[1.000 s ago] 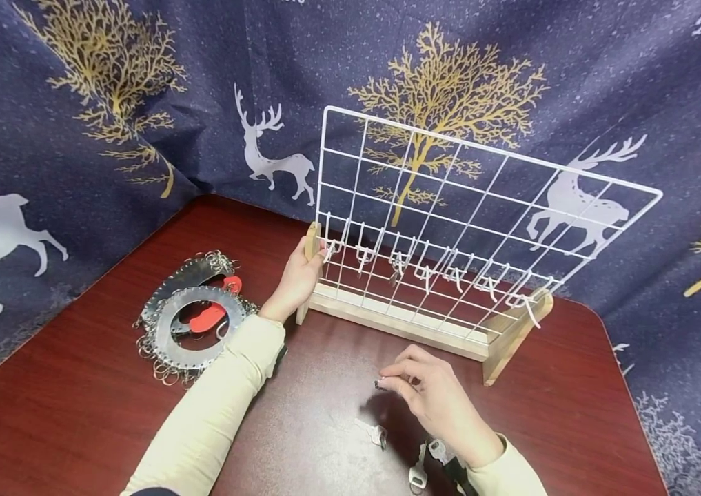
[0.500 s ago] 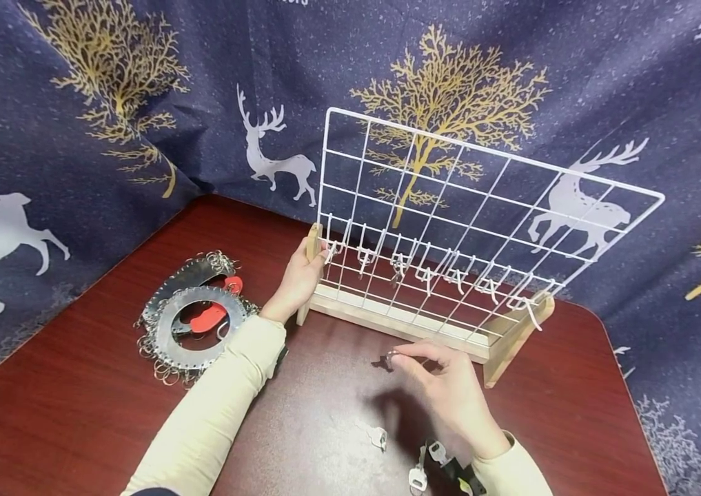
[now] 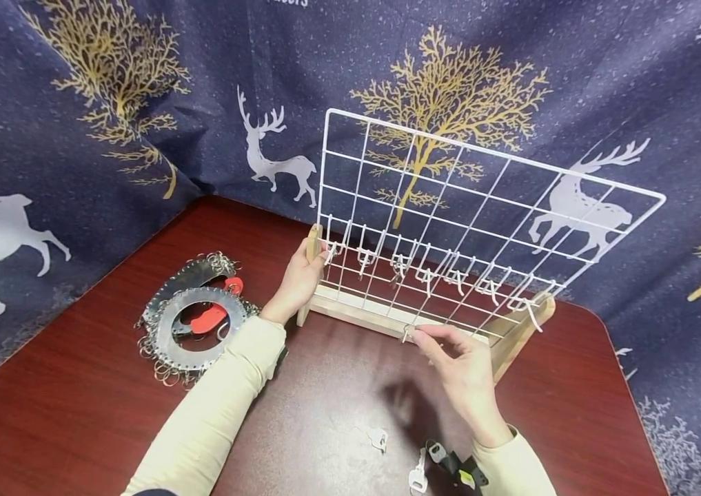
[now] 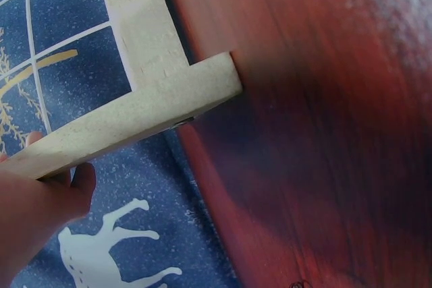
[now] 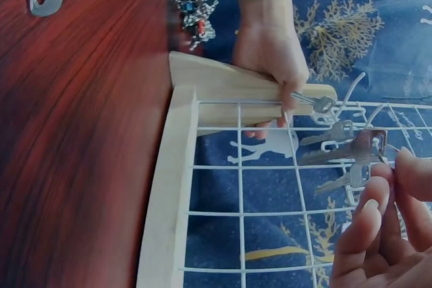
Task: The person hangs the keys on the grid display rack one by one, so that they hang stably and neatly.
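Observation:
My left hand [image 3: 298, 279] grips the wooden side post [image 4: 155, 106] at the left end of a white wire-grid rack [image 3: 463, 146]. Between thumb and fingertips, my right hand [image 3: 464, 368] pinches the small ring of a key [image 5: 361, 148]. That key is in front of the grid, close over the wooden base bar [image 3: 356, 313] in the head view. White hooks [image 3: 489, 288] run in a row along the grid. Other keys [image 5: 331, 131] hang from the hooks at the left end, seen behind the held key in the right wrist view.
Loose keys [image 3: 378, 439] lie on the dark red table near the front, another key [image 3: 418, 475] by my right forearm. On the left rest flat metal hoops [image 3: 170, 348] fringed with many small rings, with a red piece [image 3: 209, 319] among them. A patterned blue cloth hangs behind.
My right hand has moved up and toward the rack, carrying the key from over the table to just before the base bar. My left hand stays on the post.

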Demonstrator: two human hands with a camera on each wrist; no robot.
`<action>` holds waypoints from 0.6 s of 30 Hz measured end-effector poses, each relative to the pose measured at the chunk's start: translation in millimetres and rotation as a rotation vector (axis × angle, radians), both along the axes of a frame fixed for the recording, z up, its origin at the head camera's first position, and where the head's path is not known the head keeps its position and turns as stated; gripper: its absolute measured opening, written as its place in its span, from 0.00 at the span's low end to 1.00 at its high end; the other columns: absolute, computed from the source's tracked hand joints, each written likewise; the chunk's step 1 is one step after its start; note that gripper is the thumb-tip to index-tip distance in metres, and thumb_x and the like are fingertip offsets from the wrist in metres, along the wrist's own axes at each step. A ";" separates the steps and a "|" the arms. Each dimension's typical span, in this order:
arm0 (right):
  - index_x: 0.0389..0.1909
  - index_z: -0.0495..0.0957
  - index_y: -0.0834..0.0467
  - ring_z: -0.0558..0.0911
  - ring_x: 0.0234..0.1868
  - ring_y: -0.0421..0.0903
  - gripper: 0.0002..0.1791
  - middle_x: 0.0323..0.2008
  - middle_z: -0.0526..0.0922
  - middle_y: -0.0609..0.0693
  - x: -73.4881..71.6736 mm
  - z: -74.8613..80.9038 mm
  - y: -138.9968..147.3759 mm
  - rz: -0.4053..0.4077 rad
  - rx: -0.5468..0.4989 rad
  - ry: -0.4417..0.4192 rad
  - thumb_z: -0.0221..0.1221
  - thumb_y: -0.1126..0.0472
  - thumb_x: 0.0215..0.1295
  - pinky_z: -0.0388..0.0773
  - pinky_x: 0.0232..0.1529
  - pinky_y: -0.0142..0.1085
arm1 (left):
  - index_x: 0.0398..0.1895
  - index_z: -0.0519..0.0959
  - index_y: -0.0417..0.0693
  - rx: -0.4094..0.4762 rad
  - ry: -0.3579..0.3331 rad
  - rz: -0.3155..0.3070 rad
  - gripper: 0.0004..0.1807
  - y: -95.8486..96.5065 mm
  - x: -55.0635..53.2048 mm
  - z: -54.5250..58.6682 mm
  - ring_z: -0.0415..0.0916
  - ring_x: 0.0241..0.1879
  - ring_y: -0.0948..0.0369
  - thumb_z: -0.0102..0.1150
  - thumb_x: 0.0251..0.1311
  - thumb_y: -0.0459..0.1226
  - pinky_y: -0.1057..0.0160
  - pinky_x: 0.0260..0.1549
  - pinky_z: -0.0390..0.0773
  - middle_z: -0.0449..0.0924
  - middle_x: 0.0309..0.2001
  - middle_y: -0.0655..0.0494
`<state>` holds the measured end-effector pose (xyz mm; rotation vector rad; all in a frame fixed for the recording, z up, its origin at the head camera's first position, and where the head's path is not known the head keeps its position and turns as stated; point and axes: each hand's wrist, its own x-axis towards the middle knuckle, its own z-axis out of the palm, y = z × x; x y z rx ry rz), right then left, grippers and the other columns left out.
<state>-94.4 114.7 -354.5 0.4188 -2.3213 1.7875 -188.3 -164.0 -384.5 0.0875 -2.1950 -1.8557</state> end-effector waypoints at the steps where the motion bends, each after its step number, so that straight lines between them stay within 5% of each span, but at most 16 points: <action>1: 0.36 0.86 0.60 0.82 0.26 0.45 0.05 0.30 0.87 0.47 0.0 0.5 -0.2 -0.010 -0.003 0.007 0.67 0.66 0.58 0.78 0.27 0.32 | 0.51 0.70 0.37 -0.002 0.000 0.001 0.11 0.0 0.2 0.2 0.69 0.30 0.50 0.47 0.71 0.34 0.65 0.26 0.68 0.71 0.32 0.46; 18: 0.38 0.84 0.66 0.77 0.22 0.40 0.11 0.22 0.83 0.47 -4.8 11.9 -6.8 -0.178 -0.243 -0.051 0.68 0.63 0.58 0.74 0.24 0.29 | 0.52 0.70 0.38 -0.036 -0.007 0.015 0.12 0.4 1.9 1.8 0.70 0.32 0.42 0.47 0.71 0.34 0.64 0.26 0.69 0.71 0.31 0.46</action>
